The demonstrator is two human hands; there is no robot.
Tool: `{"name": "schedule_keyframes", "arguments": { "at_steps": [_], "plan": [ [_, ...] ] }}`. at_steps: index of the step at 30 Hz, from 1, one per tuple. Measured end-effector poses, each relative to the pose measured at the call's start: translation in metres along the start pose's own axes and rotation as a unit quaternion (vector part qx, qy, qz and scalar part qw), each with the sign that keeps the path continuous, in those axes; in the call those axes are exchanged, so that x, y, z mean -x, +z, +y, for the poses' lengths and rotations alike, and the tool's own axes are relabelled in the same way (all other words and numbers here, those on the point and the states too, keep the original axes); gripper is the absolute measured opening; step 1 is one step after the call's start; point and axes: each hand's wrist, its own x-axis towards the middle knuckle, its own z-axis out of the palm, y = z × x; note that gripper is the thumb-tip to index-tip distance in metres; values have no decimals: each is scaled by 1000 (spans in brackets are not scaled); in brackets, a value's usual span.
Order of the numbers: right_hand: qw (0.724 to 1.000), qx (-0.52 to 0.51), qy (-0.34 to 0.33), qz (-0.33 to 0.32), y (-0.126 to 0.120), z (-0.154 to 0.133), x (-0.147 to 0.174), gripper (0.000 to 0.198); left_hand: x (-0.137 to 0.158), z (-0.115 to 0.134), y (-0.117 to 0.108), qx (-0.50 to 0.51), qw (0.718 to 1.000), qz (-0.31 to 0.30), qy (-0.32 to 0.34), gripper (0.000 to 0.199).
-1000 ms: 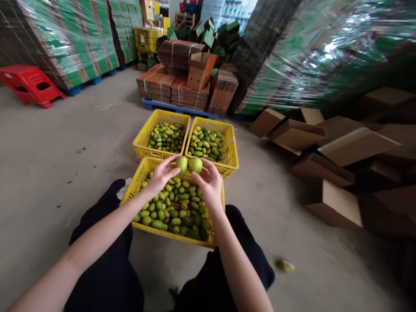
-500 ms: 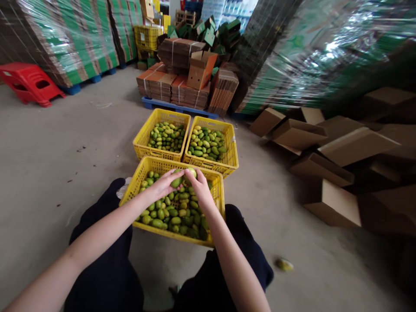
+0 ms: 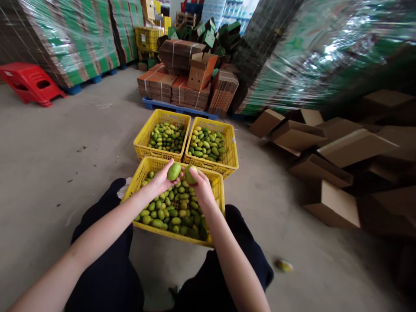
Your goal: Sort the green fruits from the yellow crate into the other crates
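My left hand (image 3: pixel 161 180) holds a smooth green mango (image 3: pixel 174 171) in its palm and fingers. Beside it, my right hand (image 3: pixel 203 186) grips a second mango (image 3: pixel 189 175), yellowish green, with the thumb on top. Both hands are above the near yellow crate (image 3: pixel 221 190), which stands between my knees. Many green and yellowish mangoes (image 3: pixel 175 220) lie loose inside it. The fingers under each fruit are partly hidden.
Two more yellow crates, the left one (image 3: pixel 139 145) and the right one (image 3: pixel 232 151), hold mangoes behind. Flattened cartons (image 3: pixel 159 84) lie on a blue pallet (image 3: pixel 178 107). Open cardboard boxes (image 3: pixel 338 203) are at right. One mango (image 3: pixel 284 265) is on the floor; a red stool (image 3: pixel 32 82) stands left.
The hands have drawn slightly apart, and the mango in my left hand now shows in full. The right hand's mango has turned and sits a little lower.
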Motion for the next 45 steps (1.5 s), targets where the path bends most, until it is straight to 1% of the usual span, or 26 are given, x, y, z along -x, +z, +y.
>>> {"name": "schedule_keyframes", "arguments": {
  "at_steps": [3,6,9,12,14,17,19,22,24,26,28,30,31,33,36,38,42,45],
  "plan": [
    [999,-49,22,6,1,4,-4,43,3,1,4,1,1000,12,3,41],
    [997,-79,23,5,5,5,-4,40,6,1,6,-2,1000,2,10,31],
    [996,-81,15,-16,8,2,1,39,7,0,6,-14,999,-6,48,20],
    [997,-70,26,17,9,-1,5,44,8,0,3,-31,998,-31,49,23],
    [997,-63,28,19,8,-2,5,42,8,0,2,-34,998,-41,42,29],
    [997,-72,17,-6,5,-3,4,34,7,-1,0,-32,997,-43,56,35],
    [996,-83,4,-25,3,-5,3,29,6,-3,0,-14,996,-56,67,35],
    [989,-108,-29,-93,1,-6,1,27,4,-6,2,77,990,-73,92,26],
    [979,-156,-47,-122,3,-4,-2,28,2,-6,4,140,981,-63,116,23],
    [968,-224,-50,-102,6,2,-8,26,-1,-5,5,167,975,-39,143,24],
    [957,-282,-49,-49,9,10,-14,27,-5,-4,3,173,971,-18,162,27],
    [950,-309,-46,-1,12,18,-20,32,-8,-5,1,181,969,-12,169,30],
    [950,-310,-43,13,12,22,-22,35,-10,-6,-1,185,968,-16,168,32],
    [954,-298,-41,15,10,25,-26,41,-13,-10,-2,185,970,-30,157,35],
    [960,-276,-52,-9,8,25,-30,49,-17,-15,-1,181,972,-56,138,38],
    [960,-273,-64,-12,8,23,-31,52,-19,-17,1,185,972,-61,133,38],
    [952,-299,-63,7,11,20,-28,47,-18,-18,5,214,969,-47,111,34],
    [944,-325,-56,6,11,18,-22,41,-14,-19,7,228,968,-48,96,33]
  ]
}}
